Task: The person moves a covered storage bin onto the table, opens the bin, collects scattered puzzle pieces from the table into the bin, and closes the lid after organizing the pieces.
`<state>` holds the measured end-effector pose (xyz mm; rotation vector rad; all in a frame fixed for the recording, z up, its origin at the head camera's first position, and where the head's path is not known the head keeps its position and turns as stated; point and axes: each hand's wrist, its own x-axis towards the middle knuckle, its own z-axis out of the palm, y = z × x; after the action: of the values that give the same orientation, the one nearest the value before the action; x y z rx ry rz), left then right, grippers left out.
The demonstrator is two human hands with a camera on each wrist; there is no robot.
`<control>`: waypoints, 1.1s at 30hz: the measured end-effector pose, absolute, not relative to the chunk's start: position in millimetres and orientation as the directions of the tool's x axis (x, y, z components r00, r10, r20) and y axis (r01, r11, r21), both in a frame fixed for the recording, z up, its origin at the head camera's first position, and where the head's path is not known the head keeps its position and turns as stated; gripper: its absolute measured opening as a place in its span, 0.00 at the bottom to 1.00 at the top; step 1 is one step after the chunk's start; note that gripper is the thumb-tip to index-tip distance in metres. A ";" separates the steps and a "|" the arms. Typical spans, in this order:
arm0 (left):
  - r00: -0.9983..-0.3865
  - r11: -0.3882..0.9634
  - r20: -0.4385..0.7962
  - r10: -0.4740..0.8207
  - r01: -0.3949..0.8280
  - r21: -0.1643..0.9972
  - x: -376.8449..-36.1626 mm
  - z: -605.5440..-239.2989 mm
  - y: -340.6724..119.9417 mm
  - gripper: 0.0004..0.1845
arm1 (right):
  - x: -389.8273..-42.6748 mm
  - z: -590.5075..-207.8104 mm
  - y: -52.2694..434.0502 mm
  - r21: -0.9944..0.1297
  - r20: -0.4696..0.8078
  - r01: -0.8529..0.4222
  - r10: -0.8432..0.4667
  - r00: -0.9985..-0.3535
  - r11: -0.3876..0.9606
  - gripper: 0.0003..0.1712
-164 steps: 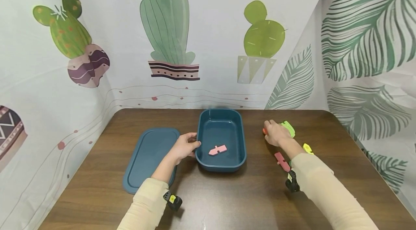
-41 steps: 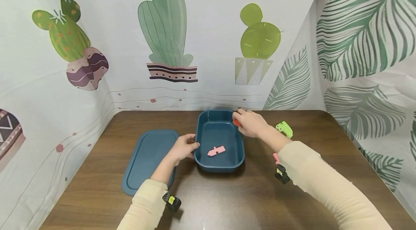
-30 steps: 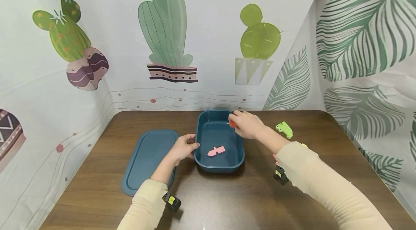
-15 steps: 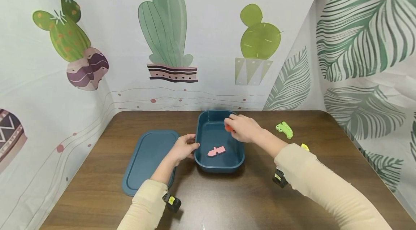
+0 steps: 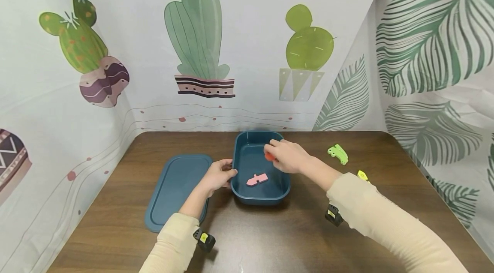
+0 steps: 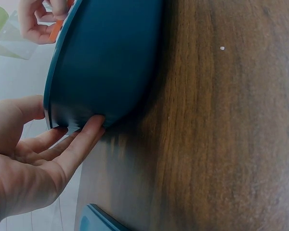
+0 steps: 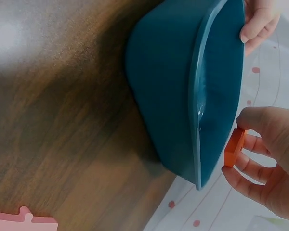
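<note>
Broadly, a dark wooden table (image 5: 270,238) carries everything, and the largest thing on it is a teal rectangular lid (image 5: 175,189) lying flat, just outward of the left hand's (image 5: 218,174) wrist. Beside it stands the teal plastic tub (image 5: 247,193), open at the top, deep-walled with rounded corners. Inside it lies one pink flat puzzle-like piece (image 5: 257,178), on the floor of the tub, below and a little nearer the person than the right hand's pinch. The left hand steadies the tub: its thumb lies over the rim and its straightish fingers (image 6: 82,139) press against the outer wall near the base.

The right hand (image 5: 287,156) hovers over the tub's far half, pinching a small orange block (image 7: 234,147) between thumb and curled fingers. The block looks flat and roughly rectangular, with plain matt faces; its full outline is probably hidden behind the fingers. It hangs above the tub's interior, not touching wall or floor.

Outward of the right hand, well apart on the table, lies a light green toy piece (image 5: 338,154), and nearer the right forearm a smaller yellow piece (image 5: 362,175).
</note>
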<state>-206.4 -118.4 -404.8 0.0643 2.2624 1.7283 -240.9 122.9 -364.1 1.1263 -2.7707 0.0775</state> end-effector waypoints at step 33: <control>-0.954 0.271 -0.203 0.222 -0.139 0.952 -206.4 -404.3 -118.8 0.24 | -215.4 -370.1 112.6 -0.033 0.114 -0.781 -0.774 -0.623 0.623 0.16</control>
<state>-206.4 -118.8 -404.3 0.0758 2.2501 1.7326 -215.4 112.6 -370.1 1.3207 -2.7504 0.1209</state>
